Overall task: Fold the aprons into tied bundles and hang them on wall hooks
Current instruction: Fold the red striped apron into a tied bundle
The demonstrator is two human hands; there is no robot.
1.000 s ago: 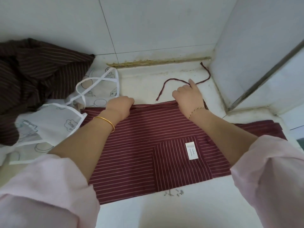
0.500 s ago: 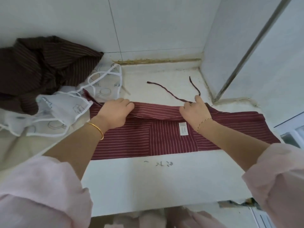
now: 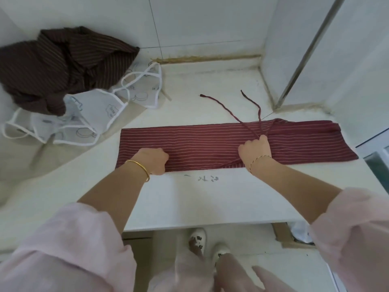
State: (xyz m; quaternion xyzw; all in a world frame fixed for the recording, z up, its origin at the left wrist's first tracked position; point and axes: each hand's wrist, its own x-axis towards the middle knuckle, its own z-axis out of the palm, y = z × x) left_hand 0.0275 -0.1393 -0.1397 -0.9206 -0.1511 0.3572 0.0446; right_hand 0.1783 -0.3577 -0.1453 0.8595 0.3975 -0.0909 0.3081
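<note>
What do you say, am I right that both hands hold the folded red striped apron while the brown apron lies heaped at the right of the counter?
Not quite. The head view shows the brown apron heaped at the back left of the counter, not the right. The left hand and right hand do hold the folded red striped apron.

Folded apron (image 3: pixel 210 142): dark red with thin pale stripes, under the fingers (image 3: pixel 163 159).
Ties (image 3: pixel 228 109): the same dark red, beyond the right fingers.
Heaped apron (image 3: pixel 63 60): dark brown with fine lighter stripes, well left of the fingers.
Thin apron (image 3: pixel 94 106): white with grey line drawings and white edging, left of the fingers.
Surface (image 3: pixel 189 203): white, with small dark marks just nearer than the fingers.
Bangle (image 3: pixel 139 167): gold.
Sleeves (image 3: pixel 63 249): pale pink.
</note>
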